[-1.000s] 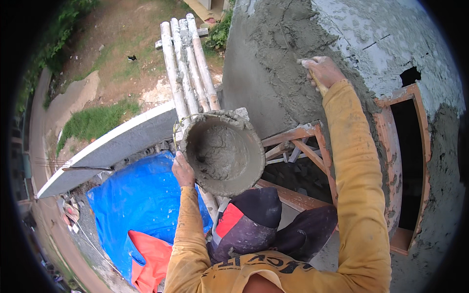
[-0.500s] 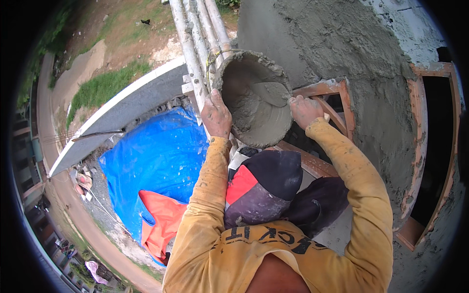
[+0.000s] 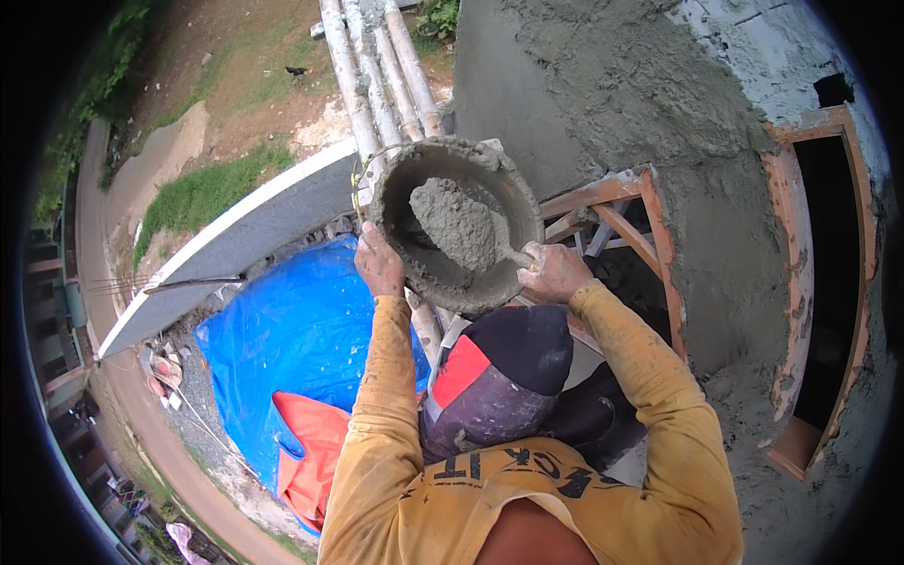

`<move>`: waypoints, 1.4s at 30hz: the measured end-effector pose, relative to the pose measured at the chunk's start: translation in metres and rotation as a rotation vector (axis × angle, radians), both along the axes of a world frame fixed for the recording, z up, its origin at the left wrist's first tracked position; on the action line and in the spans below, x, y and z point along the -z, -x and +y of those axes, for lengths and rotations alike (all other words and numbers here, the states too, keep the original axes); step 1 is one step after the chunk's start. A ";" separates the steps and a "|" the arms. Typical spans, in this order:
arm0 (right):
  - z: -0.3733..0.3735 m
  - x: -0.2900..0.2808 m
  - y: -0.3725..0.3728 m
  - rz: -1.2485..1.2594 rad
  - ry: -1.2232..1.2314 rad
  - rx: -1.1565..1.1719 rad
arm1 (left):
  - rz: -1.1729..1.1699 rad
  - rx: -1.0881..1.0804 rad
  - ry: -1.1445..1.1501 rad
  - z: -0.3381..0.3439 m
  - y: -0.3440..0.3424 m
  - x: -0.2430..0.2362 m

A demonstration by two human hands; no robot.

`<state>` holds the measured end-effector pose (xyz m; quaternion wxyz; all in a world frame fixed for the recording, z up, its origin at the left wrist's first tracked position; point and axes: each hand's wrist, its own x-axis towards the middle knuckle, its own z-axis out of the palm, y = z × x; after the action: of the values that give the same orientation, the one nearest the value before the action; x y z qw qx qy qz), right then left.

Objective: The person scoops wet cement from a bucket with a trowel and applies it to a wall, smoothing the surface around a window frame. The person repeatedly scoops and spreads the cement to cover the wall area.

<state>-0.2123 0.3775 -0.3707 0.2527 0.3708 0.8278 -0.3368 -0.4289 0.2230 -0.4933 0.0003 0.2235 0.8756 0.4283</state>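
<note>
A mortar-crusted bucket (image 3: pixel 388 193) is tilted so that its mouth faces me. My left hand (image 3: pixel 380 261) grips its left rim, fingers closed round the edge. In my right hand (image 3: pixel 556 270), at the right rim, is the handle of a trowel (image 3: pixel 514 252). A thick heap of wet grey mortar (image 3: pixel 455 224) lies on the trowel blade and covers most of it, inside the bucket's mouth. More mortar coats the bucket's inner wall. The bucket's bottom is largely hidden behind the heap.
Whitish poles (image 3: pixel 369 85) run away behind the bucket. A freshly plastered wall (image 3: pixel 603 104) stands at right, with wooden window frames (image 3: pixel 664 254) set in it. Below on the left lie a blue tarp (image 3: pixel 292 320) and an orange sheet (image 3: pixel 315 438), beside a low concrete wall (image 3: pixel 235 221).
The trowel, bare-looking inside the bucket before, now carries a big heap of mortar. Both hands and the bucket have shifted left and slightly down in view.
</note>
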 end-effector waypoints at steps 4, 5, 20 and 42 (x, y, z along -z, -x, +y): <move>0.015 -0.050 -0.016 0.265 -0.216 -0.102 | -0.446 -0.084 -0.303 -0.005 0.000 -0.004; 0.017 -0.076 -0.015 0.325 -0.260 -0.130 | -0.461 -0.085 -0.315 -0.008 0.003 0.002; 0.048 -0.312 -0.088 0.717 -0.331 0.736 | -0.200 -0.039 -0.205 -0.019 0.010 0.011; 0.014 0.023 -0.028 0.178 -0.491 -0.177 | -0.180 0.069 -0.101 0.022 -0.051 -0.062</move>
<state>-0.1839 0.3913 -0.3938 0.1102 0.3161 0.9327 -0.1341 -0.3776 0.2452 -0.4313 0.0822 0.2139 0.8411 0.4899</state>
